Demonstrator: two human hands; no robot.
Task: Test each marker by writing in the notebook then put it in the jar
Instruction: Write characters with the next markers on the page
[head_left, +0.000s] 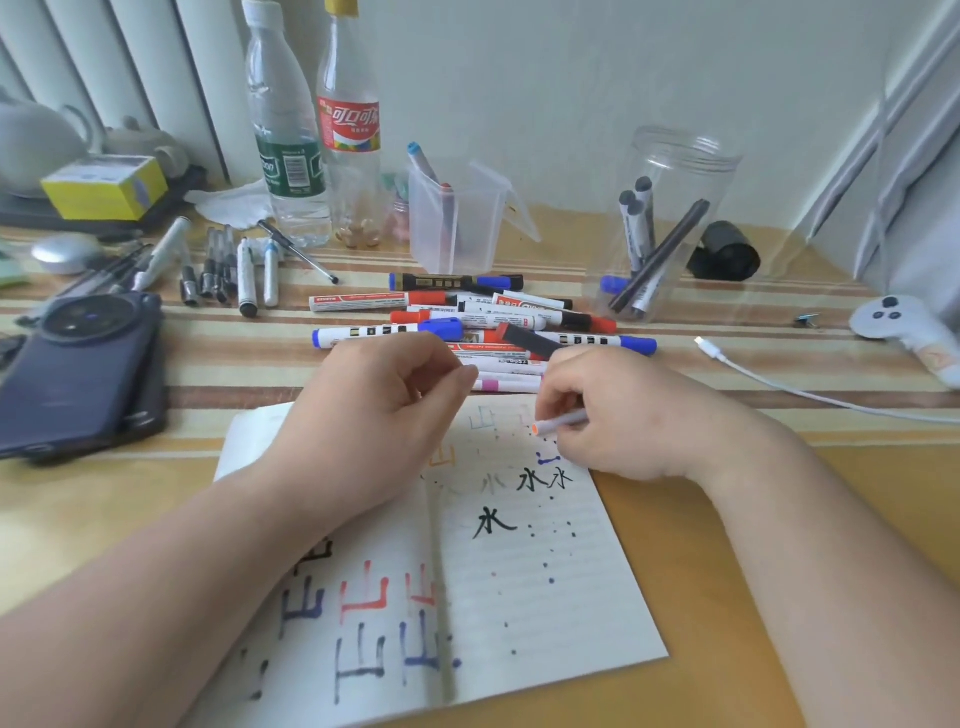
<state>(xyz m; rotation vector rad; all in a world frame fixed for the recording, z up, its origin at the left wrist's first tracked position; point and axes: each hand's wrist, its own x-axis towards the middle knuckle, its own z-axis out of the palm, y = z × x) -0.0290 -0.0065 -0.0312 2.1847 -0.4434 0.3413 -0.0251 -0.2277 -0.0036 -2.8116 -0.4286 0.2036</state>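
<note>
Right hand (618, 415): fingers wrapped round an orange marker (561, 422), uncapped. Pale barrel runs roughly left to right; the orange tip points left and sits just over the upper part of the right-hand page of the notebook (545, 597). Whether the tip touches the paper cannot be told.

Left hand (374, 410): resting across the top of the left page, fingers curled, thumb meeting forefinger (possibly a cap pinched there; not visible, so cannot tell).

Notebook: open flat on the worktop (727, 519), both pages carrying test characters in black, blue, red and orange.

Jar (691, 166): clear, upright, no lid on, at the back of the worktop. It lies forward and to the right of the right hand, well apart from it, with several markers leaning inside. Right hand is the nearer one.

Untested pile of markers (467, 317) lies between the notebook and the back of the worktop, just beyond both hands.

Judgement: the writing test of this marker is the step in hand. The drop will need the barrel turned from lying across to near upright, then carried up and right to the jar mouth.
</note>
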